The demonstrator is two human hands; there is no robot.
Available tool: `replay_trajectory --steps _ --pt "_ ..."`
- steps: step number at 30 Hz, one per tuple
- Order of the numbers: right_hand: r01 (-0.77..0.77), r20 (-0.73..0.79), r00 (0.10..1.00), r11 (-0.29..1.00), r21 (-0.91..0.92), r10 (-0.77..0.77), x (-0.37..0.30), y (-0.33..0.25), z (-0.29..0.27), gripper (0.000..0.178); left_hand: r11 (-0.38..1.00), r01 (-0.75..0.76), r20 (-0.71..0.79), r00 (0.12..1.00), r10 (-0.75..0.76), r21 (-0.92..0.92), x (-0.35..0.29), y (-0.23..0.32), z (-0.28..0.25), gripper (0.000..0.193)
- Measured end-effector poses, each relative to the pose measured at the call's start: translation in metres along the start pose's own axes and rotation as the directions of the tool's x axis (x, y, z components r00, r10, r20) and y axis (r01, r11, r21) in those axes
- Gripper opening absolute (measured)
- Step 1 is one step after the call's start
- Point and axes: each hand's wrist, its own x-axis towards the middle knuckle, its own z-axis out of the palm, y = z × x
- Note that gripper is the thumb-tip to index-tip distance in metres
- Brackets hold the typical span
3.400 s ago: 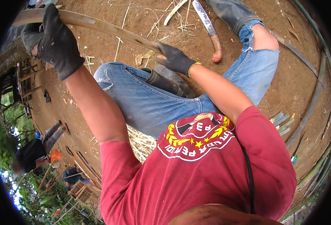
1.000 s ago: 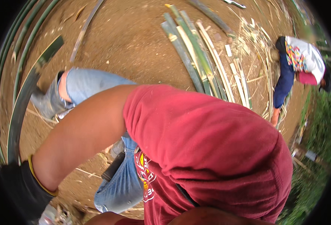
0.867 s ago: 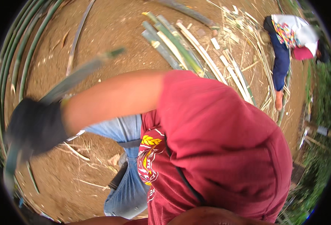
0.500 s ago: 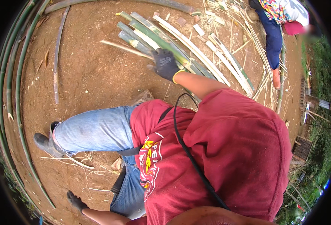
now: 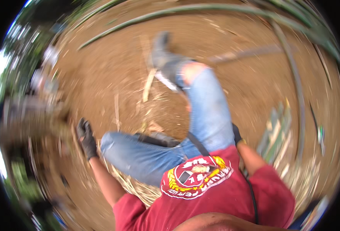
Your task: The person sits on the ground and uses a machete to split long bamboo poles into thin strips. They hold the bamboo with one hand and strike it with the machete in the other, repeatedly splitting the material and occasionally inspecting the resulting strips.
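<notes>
Both gloved: my left hand [image 5: 86,138] hangs empty beside my knee, fingers loosely curled, likely for balance; my right hand [image 5: 236,134] is mostly hidden behind my thigh, grip unclear, nearest the split bamboo strips [image 5: 276,129] on the dirt

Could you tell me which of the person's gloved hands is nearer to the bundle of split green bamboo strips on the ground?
The right hand: it sits just beside the bamboo strips, with bare ground between. The left hand rests on the dirt ground beyond both legs.
</notes>
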Motion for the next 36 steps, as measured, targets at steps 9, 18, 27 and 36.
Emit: replay_trajectory --steps 9,18,27,36 --pt "0.048 0.232 0.961 0.730 -0.681 0.153 0.064 0.025 -0.011 0.051 0.399 0.915 -0.562 0.305 -0.769 -0.049 -0.433 -0.121 0.036 0.035" --pt "0.455 0.617 0.758 0.505 -0.733 0.212 0.166 -0.023 0.072 0.053 -0.195 0.959 -0.485 -0.072 -0.872 0.207 -0.573 -0.103 0.088 0.048" --pt "0.690 0.717 0.605 0.223 -0.689 0.346 0.250 -0.051 0.149 0.056 0.070 0.889 -0.142 0.006 -0.990 -0.453 -0.509 0.034 0.096 0.050" --pt "0.941 0.846 0.336 -0.126 -0.313 0.414 0.335 -0.134 0.277 0.058 -0.512 0.538 -0.397 -0.842 -0.366 -0.669 -0.605 0.162 0.206 0.060"
